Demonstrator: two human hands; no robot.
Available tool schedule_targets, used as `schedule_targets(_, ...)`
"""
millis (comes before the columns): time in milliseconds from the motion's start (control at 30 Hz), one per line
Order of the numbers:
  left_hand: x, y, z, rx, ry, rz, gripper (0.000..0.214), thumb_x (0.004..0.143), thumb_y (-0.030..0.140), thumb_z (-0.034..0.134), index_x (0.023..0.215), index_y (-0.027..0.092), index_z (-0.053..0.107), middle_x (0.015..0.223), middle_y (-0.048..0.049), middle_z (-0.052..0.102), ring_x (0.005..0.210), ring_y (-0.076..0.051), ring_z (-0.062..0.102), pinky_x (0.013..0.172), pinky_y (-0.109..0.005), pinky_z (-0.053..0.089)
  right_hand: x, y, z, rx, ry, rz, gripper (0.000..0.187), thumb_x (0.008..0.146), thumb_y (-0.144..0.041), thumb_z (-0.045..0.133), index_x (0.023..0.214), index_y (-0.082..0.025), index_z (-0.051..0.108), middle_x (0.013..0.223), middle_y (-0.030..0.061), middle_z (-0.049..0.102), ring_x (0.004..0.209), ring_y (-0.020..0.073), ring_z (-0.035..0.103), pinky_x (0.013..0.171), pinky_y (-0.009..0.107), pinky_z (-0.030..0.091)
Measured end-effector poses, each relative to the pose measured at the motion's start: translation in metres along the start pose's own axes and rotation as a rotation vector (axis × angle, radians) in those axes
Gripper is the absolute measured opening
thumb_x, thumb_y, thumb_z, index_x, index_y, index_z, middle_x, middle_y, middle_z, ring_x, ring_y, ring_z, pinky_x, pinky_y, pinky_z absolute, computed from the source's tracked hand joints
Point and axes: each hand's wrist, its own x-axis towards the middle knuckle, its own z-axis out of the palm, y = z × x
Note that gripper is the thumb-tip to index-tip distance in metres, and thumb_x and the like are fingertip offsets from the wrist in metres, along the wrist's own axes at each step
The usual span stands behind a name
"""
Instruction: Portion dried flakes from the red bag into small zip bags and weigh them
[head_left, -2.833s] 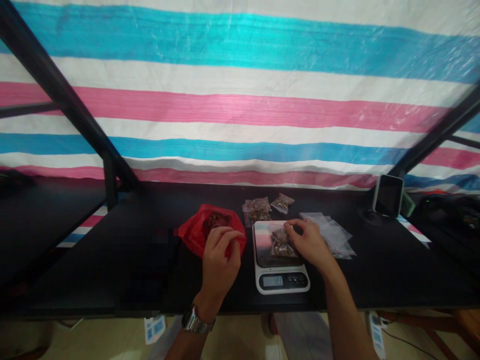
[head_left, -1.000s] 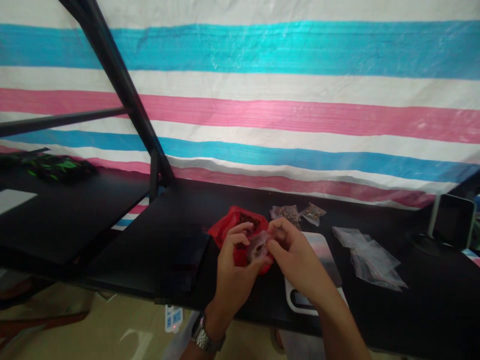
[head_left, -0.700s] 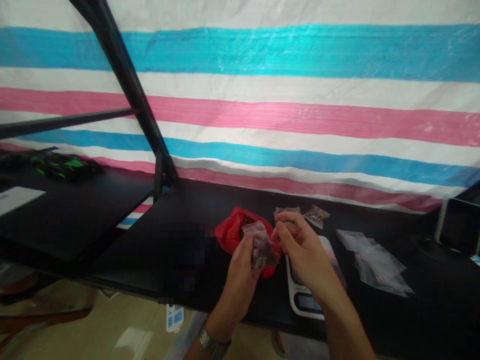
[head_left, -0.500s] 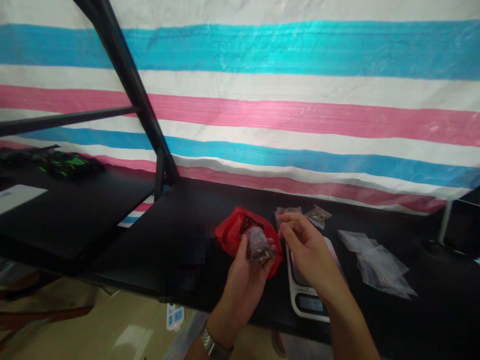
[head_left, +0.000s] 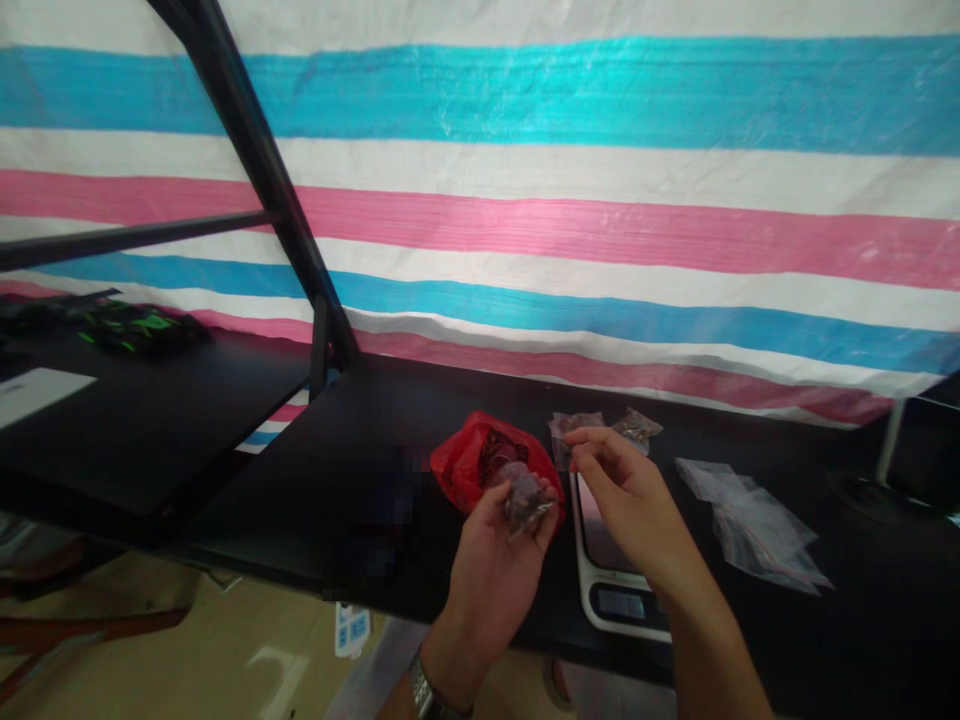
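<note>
My left hand is closed on a small clear bag of brown pieces, held up in front of a red plastic bag that lies open on the black table. My right hand hovers just right of the small bag, above the white kitchen scale. Its fingers are curled and partly spread, and nothing shows in them. The scale's plate is bare.
Two filled small bags lie behind the scale. A heap of clear unfilled bags lies to the right. A black frame post rises at left, with a lower black shelf beside it. A striped tarp hangs behind.
The small bag left the scale plate and came up between both hands. My right hand then let go of it and drew right; my left hand keeps it.
</note>
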Motion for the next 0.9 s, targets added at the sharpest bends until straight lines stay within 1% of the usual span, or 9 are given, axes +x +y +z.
schedule_targets(100, 0.0, -0.005, -0.001, 0.002, 0.025, 0.037, 0.015, 0.092, 0.016, 0.059, 0.089, 0.018, 0.073, 0.089, -0.0072, 0.078, 0.085, -0.017, 0.077, 0.088, -0.031, 0.065, 0.0, -0.001, -0.003, -0.014, 0.001, 0.001, 0.024, 0.088, -0.044, 0.063, 0.099, -0.023, 0.069, 0.078, 0.0016, 0.068, 0.075, 0.0202, 0.064, 0.072, 0.032, 0.052)
schedule_targets(200, 0.002, -0.009, -0.001, 0.052, 0.012, 0.046, 0.012, 0.086, 0.017, 0.061, 0.087, 0.017, 0.074, 0.087, -0.0074, 0.078, 0.083, -0.019, 0.076, 0.086, -0.033, 0.064, 0.0, 0.002, -0.007, -0.017, 0.018, -0.013, 0.025, 0.087, -0.044, 0.063, 0.099, -0.023, 0.07, 0.08, 0.0027, 0.069, 0.078, 0.0209, 0.066, 0.074, 0.033, 0.053)
schedule_targets(333, 0.004, -0.012, -0.006, 0.247, -0.067, 0.063, 0.014, 0.076, 0.023, 0.071, 0.086, 0.014, 0.075, 0.084, -0.0081, 0.079, 0.08, -0.022, 0.076, 0.082, -0.037, 0.063, 0.001, 0.008, -0.011, -0.03, 0.009, -0.015, 0.025, 0.088, -0.045, 0.063, 0.098, -0.023, 0.07, 0.081, 0.0023, 0.069, 0.076, 0.0204, 0.065, 0.072, 0.033, 0.052)
schedule_targets(433, 0.004, -0.013, -0.011, 0.425, -0.105, 0.182, 0.021, 0.072, 0.027, 0.075, 0.089, 0.015, 0.076, 0.083, -0.0055, 0.08, 0.08, -0.022, 0.074, 0.083, -0.037, 0.061, 0.0, 0.011, -0.013, -0.039, -0.009, -0.014, 0.027, 0.089, -0.045, 0.063, 0.1, -0.023, 0.072, 0.086, 0.0036, 0.072, 0.078, 0.0209, 0.065, 0.072, 0.033, 0.051)
schedule_targets(533, 0.002, -0.013, -0.016, 0.625, -0.129, 0.343, 0.024, 0.075, 0.027, 0.075, 0.097, 0.017, 0.078, 0.098, -0.0049, 0.082, 0.089, -0.022, 0.074, 0.09, -0.036, 0.059, -0.003, 0.009, -0.013, -0.079, -0.086, -0.01, 0.031, 0.092, -0.046, 0.062, 0.106, -0.023, 0.076, 0.095, 0.0053, 0.077, 0.08, 0.0212, 0.066, 0.072, 0.033, 0.051)
schedule_targets(600, 0.0, -0.013, -0.019, 0.735, -0.175, 0.44, 0.028, 0.079, 0.025, 0.074, 0.106, 0.019, 0.077, 0.112, -0.0057, 0.081, 0.101, -0.023, 0.074, 0.098, -0.036, 0.057, -0.005, 0.006, -0.012, -0.123, -0.166, -0.007, 0.03, 0.093, -0.045, 0.063, 0.107, -0.023, 0.079, 0.091, 0.0042, 0.077, 0.076, 0.0205, 0.065, 0.069, 0.032, 0.05)
schedule_targets(700, -0.001, -0.013, -0.02, 0.841, -0.26, 0.535, 0.034, 0.086, 0.024, 0.073, 0.12, 0.021, 0.074, 0.126, -0.0077, 0.077, 0.12, -0.026, 0.07, 0.113, -0.04, 0.05, -0.008, 0.002, -0.012, -0.144, -0.235, -0.013, 0.024, 0.093, -0.043, 0.066, 0.097, -0.024, 0.08, 0.08, 0.0018, 0.074, 0.07, 0.0189, 0.061, 0.066, 0.031, 0.048)
schedule_targets(800, -0.001, -0.014, -0.021, 0.902, -0.335, 0.595, 0.04, 0.091, 0.022, 0.071, 0.131, 0.022, 0.066, 0.135, -0.0099, 0.071, 0.129, -0.026, 0.066, 0.118, -0.042, 0.047, -0.008, 0.001, -0.019, -0.082, -0.218, -0.012, 0.024, 0.093, -0.045, 0.067, 0.093, -0.024, 0.078, 0.083, 0.0017, 0.073, 0.072, 0.0185, 0.061, 0.068, 0.03, 0.048)
schedule_targets(900, 0.001, -0.015, -0.021, 0.931, -0.353, 0.663, 0.046, 0.094, 0.021, 0.069, 0.139, 0.026, 0.06, 0.141, -0.0099, 0.065, 0.132, -0.025, 0.063, 0.117, -0.041, 0.048, -0.008, 0.005, -0.039, -0.045, -0.161, 0.016, 0.027, 0.092, -0.049, 0.068, 0.087, -0.023, 0.076, 0.081, 0.0016, 0.071, 0.074, 0.0185, 0.061, 0.07, 0.03, 0.048)
